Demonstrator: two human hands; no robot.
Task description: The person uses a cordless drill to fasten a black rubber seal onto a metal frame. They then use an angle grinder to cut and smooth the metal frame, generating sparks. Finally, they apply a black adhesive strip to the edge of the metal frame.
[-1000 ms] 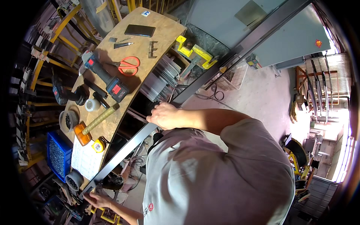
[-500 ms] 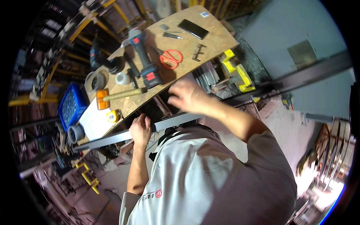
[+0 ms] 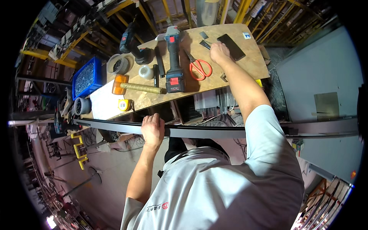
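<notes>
Head view is showing a long grey metal bar [image 3: 207, 132] running left to right between the person's body and the table [image 3: 253, 65]. The left hand [image 3: 153, 129] is half closing over the bar, its fingers curling across the far edge and keeping hold of it. The right hand [image 3: 219, 53] is reaching to the far side of the table, fingers bent down at a slim dark tool [image 3: 204, 44]; whether they are gripping it, I cannot tell. A black phone [image 3: 233, 49] is lying just right of that hand, and red-handled scissors [image 3: 200, 71] are lying nearer and to the left. The right forearm is crossing the table's near edge and partly covering a small metal bracket [image 3: 224, 78]. Left of the scissors, a cordless power tool [image 3: 174, 63] is lying lengthwise, with a black strip [image 3: 159, 62] and a drill [image 3: 131, 46] farther left. A mallet [image 3: 143, 88] is lying near the front, a yellow tape measure [image 3: 123, 104] and a white paper sheet [image 3: 102, 103] beside it.

At the left, a blue bin [image 3: 99, 73] is holding many small silvery pieces. A clear tub [image 3: 125, 69] is holding small dark pieces. A grey tub [image 3: 86, 109] is standing near the left corner, its contents too small to make out.
</notes>
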